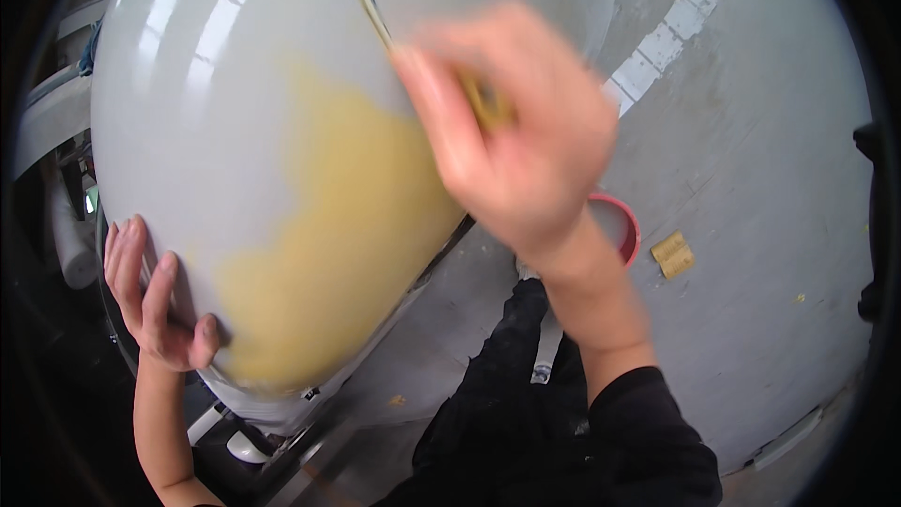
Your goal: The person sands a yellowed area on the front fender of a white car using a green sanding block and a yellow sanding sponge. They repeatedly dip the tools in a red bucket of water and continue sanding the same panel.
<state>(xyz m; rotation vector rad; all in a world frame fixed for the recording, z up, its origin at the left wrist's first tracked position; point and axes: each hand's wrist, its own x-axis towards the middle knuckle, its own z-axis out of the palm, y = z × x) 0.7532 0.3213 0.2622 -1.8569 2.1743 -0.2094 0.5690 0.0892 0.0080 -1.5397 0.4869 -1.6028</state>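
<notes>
A smooth grey car body panel (197, 160) fills the left and middle, with a wide patch of yellow filler (347, 235) over its lower right part. My left hand (155, 305) rests on the panel's left edge beside the filler, fingers apart and holding nothing. Over the panel's upper right edge my right hand (511, 122) is closed and smeared by motion. Between its thumb and fingers shows a small yellow piece (486, 99), which looks like folded sandpaper. The fingertips hide where it meets the panel, so contact cannot be made out.
On the grey floor to the right lie a red-rimmed round tub (631, 235), partly behind my right forearm, and a yellow-brown square of sandpaper (673, 254). White block marks (662, 45) run along the floor farther off. My dark-clothed legs (502, 366) stand close to the panel.
</notes>
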